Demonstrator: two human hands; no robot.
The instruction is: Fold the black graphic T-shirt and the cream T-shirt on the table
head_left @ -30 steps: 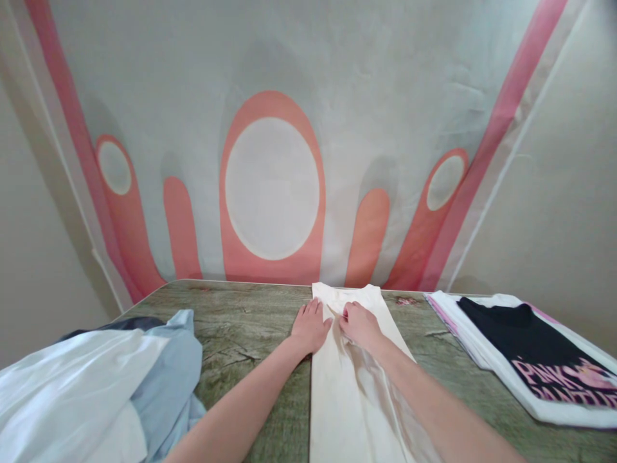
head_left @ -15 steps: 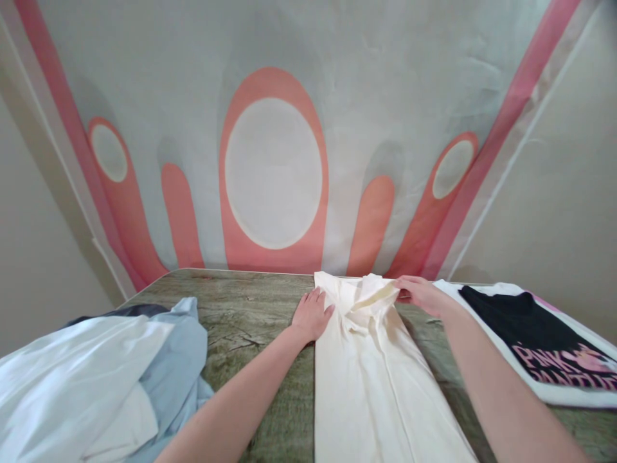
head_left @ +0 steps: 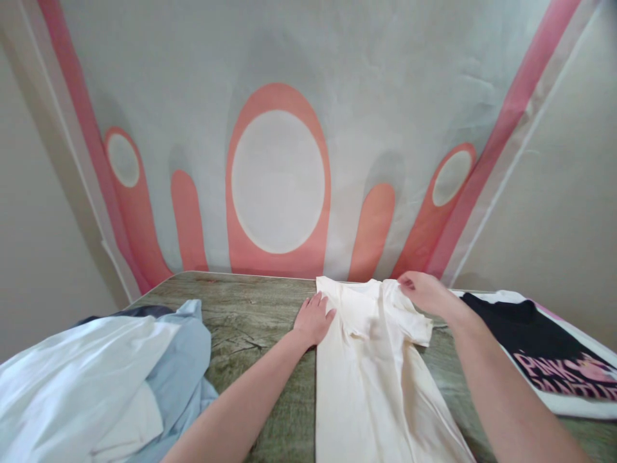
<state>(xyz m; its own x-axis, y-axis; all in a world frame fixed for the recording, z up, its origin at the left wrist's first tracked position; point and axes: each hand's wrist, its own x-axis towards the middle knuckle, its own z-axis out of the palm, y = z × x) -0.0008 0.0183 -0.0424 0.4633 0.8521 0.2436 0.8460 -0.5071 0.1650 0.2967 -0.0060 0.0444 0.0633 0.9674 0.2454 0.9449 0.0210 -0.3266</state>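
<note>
A cream T-shirt (head_left: 376,379) lies lengthwise on the wooden table (head_left: 241,315), its top end far from me. My left hand (head_left: 313,319) rests flat on the shirt's upper left edge, fingers stretched out. My right hand (head_left: 427,292) is closed on the shirt's right shoulder, and the short sleeve (head_left: 409,325) is spread out to the right below it.
A pile of white and light blue clothes (head_left: 106,379) lies at the left. At the right sits a folded stack topped by a black shirt with pink lettering (head_left: 540,350). A wall hanging with pink shapes (head_left: 277,180) stands behind the table's far edge.
My right hand went from the middle of the shirt out to the right, pulling the folded sleeve open. The left hand stayed in place on the left edge.
</note>
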